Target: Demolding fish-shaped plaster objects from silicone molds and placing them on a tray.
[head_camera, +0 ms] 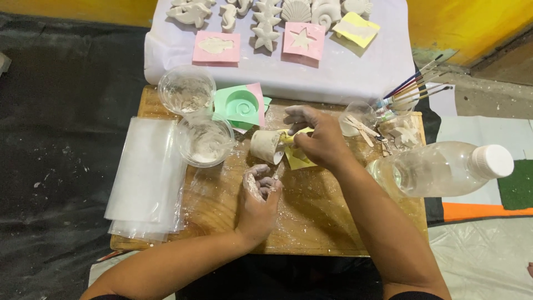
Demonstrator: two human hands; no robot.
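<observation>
The right hand (319,139) pinches a small yellow mould (295,135) near the middle of the wooden board (311,222), its fingers closed on the mould's edge, and holds it against the mouth of a small plaster-caked cup (266,145) that lies tipped on its side. The left hand (260,186) sits just below the cup, fingers curled loosely and coated in white plaster; it seems to hold nothing, though its palm is turned away.

By my judgement, the step in hand goes best if the mould is kept level and steady while plaster passes from the cup, with the left hand bracing the cup so it does not roll. The wet plaster on the fingers makes a slip likely, so a firm pinch matters.

Toward the board's far-left corner stand 2 clear bowls (204,140) holding white powder or paste, with a green spiral mould (240,105) just beside them. A stack of clear plastic sheets (147,172) overhangs the left edge. A clear plastic bottle (438,166) lies at the right edge (its cap points off the board).

What passes between cup and mould is hidden by the right hand's fingers. The brushes (413,89) at the far-right corner stand in a holder too cluttered to read.
</observation>
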